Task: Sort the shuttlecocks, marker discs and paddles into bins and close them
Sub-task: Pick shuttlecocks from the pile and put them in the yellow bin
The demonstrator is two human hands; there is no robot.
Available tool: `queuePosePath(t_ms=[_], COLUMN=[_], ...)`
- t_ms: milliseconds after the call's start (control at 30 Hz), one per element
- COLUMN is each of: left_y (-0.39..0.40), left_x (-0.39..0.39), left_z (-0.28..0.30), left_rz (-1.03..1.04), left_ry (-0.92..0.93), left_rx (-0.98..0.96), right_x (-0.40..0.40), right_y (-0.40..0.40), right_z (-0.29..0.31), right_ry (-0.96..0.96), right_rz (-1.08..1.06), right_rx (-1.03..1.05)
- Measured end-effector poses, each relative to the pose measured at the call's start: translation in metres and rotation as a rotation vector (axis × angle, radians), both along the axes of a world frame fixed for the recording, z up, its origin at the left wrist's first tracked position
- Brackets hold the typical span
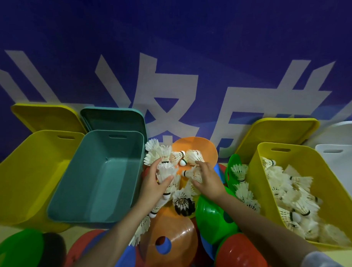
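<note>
Orange, green and red marker discs (170, 233) are lying heaped nearest the camera, spreading in front of and to the right of the teal bin (98, 176), which is serving here as the landmark. Both forearms are reaching over these discs toward a loose pile of white shuttlecocks (172, 159) just to the right of the teal bin's right wall. Left hand (155, 186) is curling its fingers and thumb around a small bunch of shuttlecocks (166, 173), right beside that wall. Right hand (207, 178), a little farther right of the teal bin, is closing its fingers over another few shuttlecocks (194, 173) on top of the pile. One dark-feathered shuttlecock (183, 206) is lying among the white ones, nearer the camera than the hands. Well to the right of the teal bin, a yellow bin (258, 170) is sitting open and holding many shuttlecocks, with its yellow lid (280, 129) leaning behind it. Touching the teal bin's left side, a second yellow bin (27, 178) is standing open, and a teal lid (114, 119) is leaning behind the teal bin against a blue wall (167, 33).
</note>
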State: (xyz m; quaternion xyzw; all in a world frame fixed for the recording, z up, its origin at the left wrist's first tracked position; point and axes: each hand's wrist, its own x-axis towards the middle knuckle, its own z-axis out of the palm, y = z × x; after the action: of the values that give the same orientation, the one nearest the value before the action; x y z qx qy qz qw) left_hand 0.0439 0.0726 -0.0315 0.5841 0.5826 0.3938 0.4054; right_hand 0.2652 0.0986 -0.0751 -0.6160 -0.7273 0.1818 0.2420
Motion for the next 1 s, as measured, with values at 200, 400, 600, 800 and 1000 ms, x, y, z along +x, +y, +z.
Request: queuePosePath(t_ms=[200,400,600,800,1000], left_y=[-0.003,-0.011,-0.02,-0.022,-0.03], left_x=[0.002,0.005,0.024,0.075,0.166], left_z=[0.003,0.017,0.04,0.049,0.056], left_rz=[0.0,-0.018,-0.069,-0.18,-0.307], left_ry=[-0.011,0.059,0.07,0.119,0.082], left_rx=[-0.051,-0.015,0.042,0.068,0.07], right_x=[-0.001,-0.006,0.017,0.069,0.165], right_y=[0.002,0.01,0.009,-0.02,-0.074], right_z=[-0.005,-0.001,0.011,0.045,0.07], right_ry=[0.031,0.183,0.548,0.854,0.865], right_rz=[-0.02,-0.163,-0.338,-0.461,-0.562], right_rx=[-0.03,-0.081,-0.015,0.098,0.181])
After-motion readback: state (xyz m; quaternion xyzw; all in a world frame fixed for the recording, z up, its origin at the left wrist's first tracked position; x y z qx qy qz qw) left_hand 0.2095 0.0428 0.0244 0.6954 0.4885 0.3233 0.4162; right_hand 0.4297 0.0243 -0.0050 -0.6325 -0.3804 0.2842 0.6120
